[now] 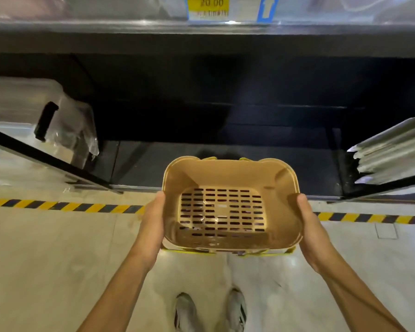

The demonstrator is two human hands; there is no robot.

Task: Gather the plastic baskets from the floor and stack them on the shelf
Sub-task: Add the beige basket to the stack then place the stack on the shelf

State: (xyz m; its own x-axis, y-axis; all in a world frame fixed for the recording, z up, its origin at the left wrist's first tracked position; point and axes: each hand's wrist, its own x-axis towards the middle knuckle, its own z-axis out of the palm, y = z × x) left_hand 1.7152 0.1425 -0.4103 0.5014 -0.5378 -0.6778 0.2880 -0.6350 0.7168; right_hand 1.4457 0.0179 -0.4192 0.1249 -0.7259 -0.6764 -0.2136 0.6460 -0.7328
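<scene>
- Basket (230, 212) – tan plastic, slotted bottom, open side up – sits centre frame, held off the floor (58, 259) between both my hands.
- Left hand (153, 221) grips its left wall: thumb lies up along the side to the rim, the rest of the fingers wrap underneath, out of sight.
- Right hand (308, 226) does the same on the right wall – thumb up by the rim, other fingers hidden below the basket.
- A yellow edge (225, 251) shows under the near rim, and yellow bits poke out past the far rim; can't tell if that's a second basket nested below.
- The basket's far end overlaps the front lip of the dark lower shelf (225, 152); its near end hangs over the floor.
- Hazard tape (58, 204), yellow and black, runs across the floor mid frame and passes behind the basket.
- Mid left: clear plastic container (65, 125) with a black handle, on the shelf.
- Mid right: stack of pale flat items (393, 149), tilted, on the shelf.
- Top centre: upper shelf edge carries a yellow price label (211, 7) reading 20 00, with a blue arrow tag (267, 8) beside it.
- Bottom centre: my shoes (185, 312) on the floor, directly below the basket in frame.
</scene>
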